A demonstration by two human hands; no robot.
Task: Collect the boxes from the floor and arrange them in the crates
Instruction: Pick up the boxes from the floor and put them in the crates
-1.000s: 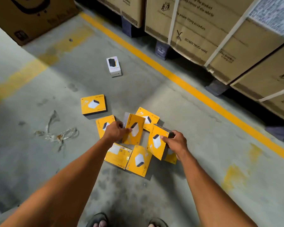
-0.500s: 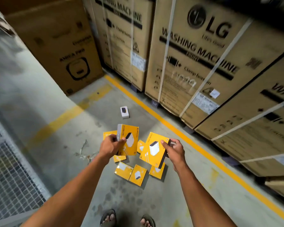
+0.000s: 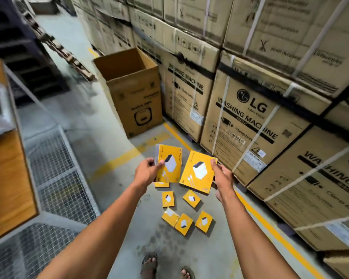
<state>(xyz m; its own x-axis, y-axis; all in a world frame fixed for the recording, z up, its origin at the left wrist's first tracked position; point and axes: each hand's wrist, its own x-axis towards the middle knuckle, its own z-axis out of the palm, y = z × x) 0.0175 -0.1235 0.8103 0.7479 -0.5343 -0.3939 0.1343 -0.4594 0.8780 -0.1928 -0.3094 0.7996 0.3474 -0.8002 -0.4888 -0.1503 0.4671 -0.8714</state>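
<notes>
Yellow charger boxes: one gripped in left hand (image 3: 147,171) at (image 3: 168,167), another pinched in right hand (image 3: 222,176) at (image 3: 197,173), six or so left on floor (image 3: 113,137) below. Collecting step, probably; next, carrying to wire-mesh crate (image 3: 54,178) at left. Crate interior cut off, blurred.

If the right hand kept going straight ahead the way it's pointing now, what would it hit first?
Probably the strapped brown cardboard washing machine carton stacked ahead. The right hand, holding a flat yellow charger box, points up and forward toward it; depth is unclear from one view.
</notes>
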